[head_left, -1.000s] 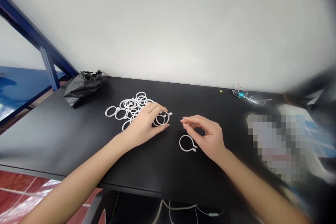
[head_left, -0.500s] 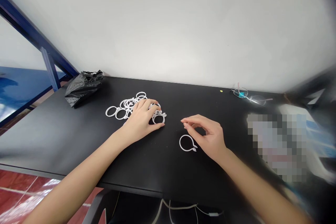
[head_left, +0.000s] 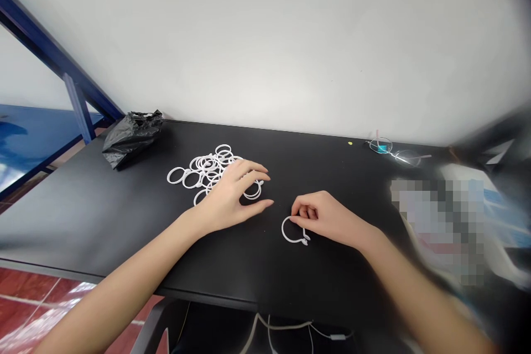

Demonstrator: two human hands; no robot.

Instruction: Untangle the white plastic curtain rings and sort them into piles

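Note:
My right hand [head_left: 317, 214] pinches the top edge of a single white plastic ring [head_left: 284, 235] between thumb and fingers. The ring has a small clip-like tab at its lower right, and it is low over the black table or touching it; I cannot tell which. Over the right side of a pile of similar white rings [head_left: 193, 178] is my left hand [head_left: 238, 191], its fingers spread and nothing held in them. It hides part of the pile, where several rings overlap.
The black table [head_left: 136, 232] meets a pale wall [head_left: 265, 55]. A crumpled black plastic bag [head_left: 133, 138] lies at the back left. Eyeglasses [head_left: 380, 146] rest at the back right, near a blurred, pixelated item [head_left: 440, 232]. White cables [head_left: 286, 327] hang below the front edge.
My right hand has come down and closed on the single ring, which has shifted slightly. My left hand has moved a little to the right, uncovering more rings.

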